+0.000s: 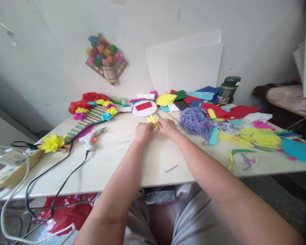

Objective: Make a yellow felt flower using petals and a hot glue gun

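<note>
Both my hands meet over the middle of the white table [132, 163]. My left hand [143, 131] and my right hand [167, 127] pinch a small yellow paper flower [153, 120] between their fingertips, just above the tabletop. Directly behind the flower lies a white round disc with a red strip on it [144, 108]. A heap of purple yarn [197, 120] sits just right of my right hand.
A glue gun [91, 139] with a black cord lies at left, near a yellow paper flower [51, 142] and a striped board with paper flowers [91, 115]. Coloured paper scraps [260, 136] cover the right side. A dark green bottle [228, 90] stands at the back. White sheets [191, 64] lean on the wall.
</note>
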A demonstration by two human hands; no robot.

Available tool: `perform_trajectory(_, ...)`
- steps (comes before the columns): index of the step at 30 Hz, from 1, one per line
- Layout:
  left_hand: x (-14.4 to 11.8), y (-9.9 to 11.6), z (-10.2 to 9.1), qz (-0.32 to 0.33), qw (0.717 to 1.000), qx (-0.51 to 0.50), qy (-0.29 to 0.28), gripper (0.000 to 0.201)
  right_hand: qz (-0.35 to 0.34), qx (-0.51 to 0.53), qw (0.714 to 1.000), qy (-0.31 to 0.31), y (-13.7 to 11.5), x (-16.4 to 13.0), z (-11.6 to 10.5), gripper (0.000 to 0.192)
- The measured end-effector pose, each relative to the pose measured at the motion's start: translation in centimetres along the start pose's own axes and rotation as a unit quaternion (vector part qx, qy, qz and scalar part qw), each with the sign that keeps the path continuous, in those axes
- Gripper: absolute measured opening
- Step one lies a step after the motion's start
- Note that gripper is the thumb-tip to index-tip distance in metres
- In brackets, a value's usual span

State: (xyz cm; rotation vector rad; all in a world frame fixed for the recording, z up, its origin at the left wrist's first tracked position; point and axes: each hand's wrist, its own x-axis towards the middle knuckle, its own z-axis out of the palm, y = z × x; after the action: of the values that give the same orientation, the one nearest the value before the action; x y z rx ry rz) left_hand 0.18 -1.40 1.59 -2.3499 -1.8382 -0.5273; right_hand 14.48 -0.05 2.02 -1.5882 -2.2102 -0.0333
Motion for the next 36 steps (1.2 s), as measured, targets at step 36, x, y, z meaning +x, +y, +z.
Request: perform_trajectory(36,-0.4,0.0,-0.2,-0.061,0.974,-0.203,0.08,0.04,0.06,0.016,0.998,0.018,-0.5,-0.3,0.3,0.028)
